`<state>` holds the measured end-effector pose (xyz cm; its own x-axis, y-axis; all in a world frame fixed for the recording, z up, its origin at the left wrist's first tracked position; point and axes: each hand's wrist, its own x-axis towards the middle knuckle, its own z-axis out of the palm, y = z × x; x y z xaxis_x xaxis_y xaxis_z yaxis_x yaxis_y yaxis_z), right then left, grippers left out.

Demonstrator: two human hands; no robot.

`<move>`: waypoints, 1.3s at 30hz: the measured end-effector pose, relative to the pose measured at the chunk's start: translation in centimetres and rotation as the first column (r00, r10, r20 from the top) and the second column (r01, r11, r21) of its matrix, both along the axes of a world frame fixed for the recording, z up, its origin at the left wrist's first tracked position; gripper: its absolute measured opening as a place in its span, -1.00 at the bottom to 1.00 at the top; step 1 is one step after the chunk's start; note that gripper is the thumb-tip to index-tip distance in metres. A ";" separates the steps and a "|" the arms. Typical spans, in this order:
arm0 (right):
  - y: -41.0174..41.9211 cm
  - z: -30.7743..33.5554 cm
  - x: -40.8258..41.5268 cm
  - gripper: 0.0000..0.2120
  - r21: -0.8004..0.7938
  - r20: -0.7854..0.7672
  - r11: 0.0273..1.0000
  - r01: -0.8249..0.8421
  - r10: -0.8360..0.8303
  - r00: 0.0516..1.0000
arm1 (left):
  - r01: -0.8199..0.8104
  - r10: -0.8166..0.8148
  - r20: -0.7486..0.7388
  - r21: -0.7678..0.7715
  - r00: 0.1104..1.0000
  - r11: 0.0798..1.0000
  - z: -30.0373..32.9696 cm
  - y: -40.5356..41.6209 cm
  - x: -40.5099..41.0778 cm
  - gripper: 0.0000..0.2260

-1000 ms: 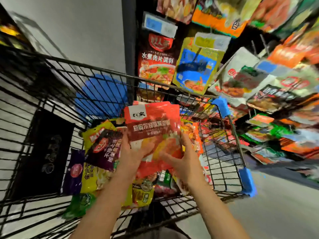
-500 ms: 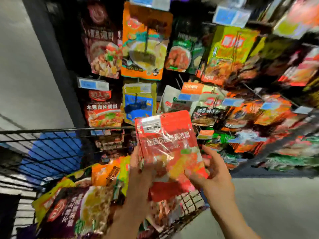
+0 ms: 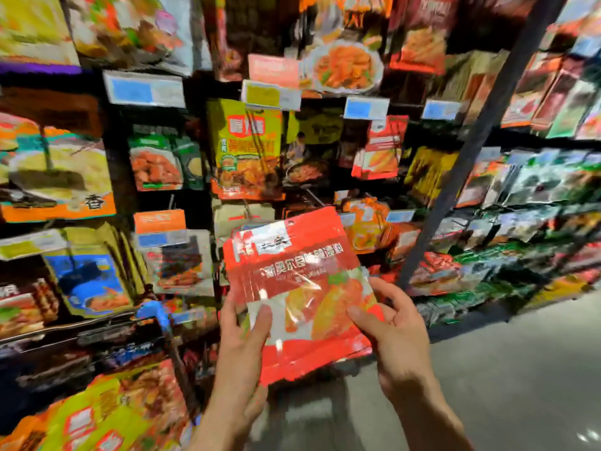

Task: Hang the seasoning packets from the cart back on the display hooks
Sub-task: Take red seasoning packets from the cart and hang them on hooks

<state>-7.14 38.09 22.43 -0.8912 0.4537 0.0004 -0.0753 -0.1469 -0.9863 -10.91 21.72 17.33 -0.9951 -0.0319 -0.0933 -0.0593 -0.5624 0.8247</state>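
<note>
A small stack of red seasoning packets (image 3: 292, 271) with white lettering is held up in front of the display wall, tilted a little to the left. My left hand (image 3: 242, 346) grips its lower left edge, thumb on the front. My right hand (image 3: 395, 327) pinches the lower right edge, its outer fingers spread loose. Matching red packets (image 3: 382, 148) hang on a hook up and to the right. The cart (image 3: 156, 323) shows only as a dark wire rim with a blue corner at lower left, with yellow and orange packets (image 3: 107, 415) in it.
The wall is dense with hanging packets and price tags (image 3: 144, 91), among them a yellow-green packet (image 3: 245, 148) straight above the held stack. A dark upright post (image 3: 481, 135) slants across the right side. Grey floor (image 3: 504, 369) lies at lower right.
The view swung up from the cart to the display wall. Both hands lifted the red packets out of the cart and toward the hooks.
</note>
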 end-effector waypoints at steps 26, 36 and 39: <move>33.6 3.7 -21.0 -0.64 -0.124 -0.145 0.990 0.065 -0.083 0.986 | -0.246 0.222 -0.233 -0.075 0.947 0.966 3.4 31.1 -21.2 -0.58; 36.4 4.1 -26.3 -0.63 -0.201 -0.206 0.964 -0.176 0.134 0.969 | -0.463 0.422 -0.257 -0.124 0.869 0.878 3.9 34.3 -22.3 -0.44; 37.8 4.3 -27.2 -0.64 -0.222 -0.204 0.946 -0.236 0.192 0.960 | -0.562 0.508 -0.278 -0.164 0.815 0.811 4.6 36.0 -21.7 -0.54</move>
